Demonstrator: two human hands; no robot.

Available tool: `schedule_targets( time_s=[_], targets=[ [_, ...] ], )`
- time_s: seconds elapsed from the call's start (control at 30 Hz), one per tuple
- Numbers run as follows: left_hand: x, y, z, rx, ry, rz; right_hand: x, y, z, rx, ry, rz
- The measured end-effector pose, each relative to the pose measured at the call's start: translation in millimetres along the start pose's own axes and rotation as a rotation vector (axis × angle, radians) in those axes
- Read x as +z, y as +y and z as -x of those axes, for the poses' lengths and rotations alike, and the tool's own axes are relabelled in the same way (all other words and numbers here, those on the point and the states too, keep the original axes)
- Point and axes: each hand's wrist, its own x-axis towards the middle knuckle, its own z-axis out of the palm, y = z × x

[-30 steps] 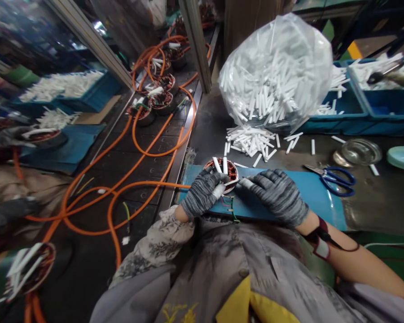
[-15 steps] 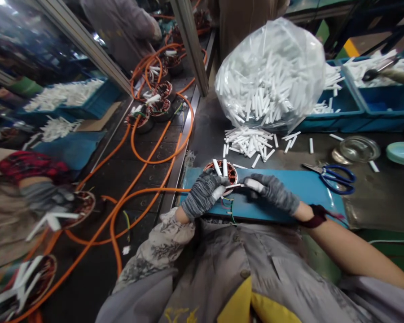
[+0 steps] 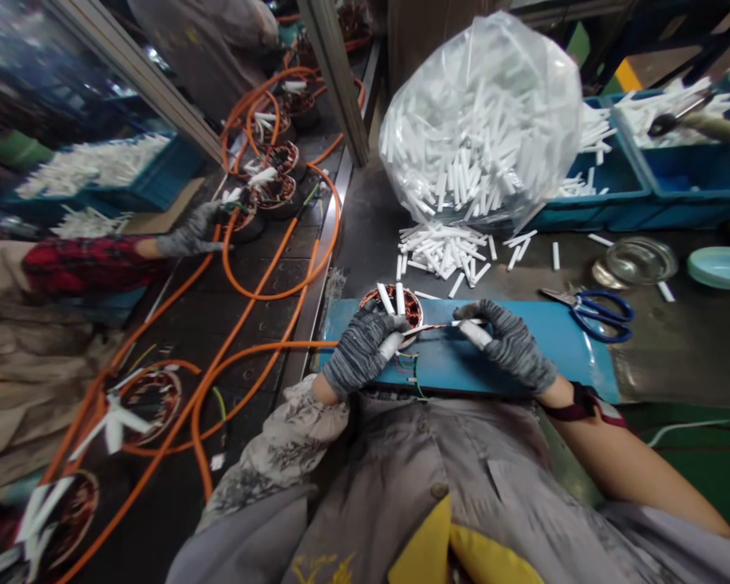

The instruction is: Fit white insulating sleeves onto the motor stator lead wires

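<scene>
A round motor stator (image 3: 411,307) with copper windings sits on the blue mat, two white tubes (image 3: 400,298) standing up from it. My left hand (image 3: 365,345), in a grey glove with a white thumb tip, is closed at the stator's near left side. Its fingers pinch a thin copper wire (image 3: 431,327) that runs right from a short white piece by the thumb. At the wire's other end, my right hand (image 3: 504,341), gloved alike, grips a small white sleeve tube (image 3: 461,323) between thumb and fingers. Thin coloured wires (image 3: 414,369) hang toward my body.
A clear bag of white tubes (image 3: 480,130) stands behind a loose pile (image 3: 444,250). Blue-handled scissors (image 3: 602,315), a glass dish (image 3: 640,262) and blue bins (image 3: 693,182) are right. Orange hoses (image 3: 268,284) and other stators lie left, where a co-worker's gloved hand (image 3: 190,231) reaches in.
My right hand has moved right, away from my left, and more of the wire shows between them. The co-worker's hand has left the near stator and reached toward the farther ones.
</scene>
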Motion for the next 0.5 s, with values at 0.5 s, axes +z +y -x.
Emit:
schedule_targets(
  time_s=[0.5],
  targets=[
    [5.5, -3, 4, -0.054, 0.015, 0.066, 32, -14, -36, -0.2, -0.421, 0.197]
  ],
)
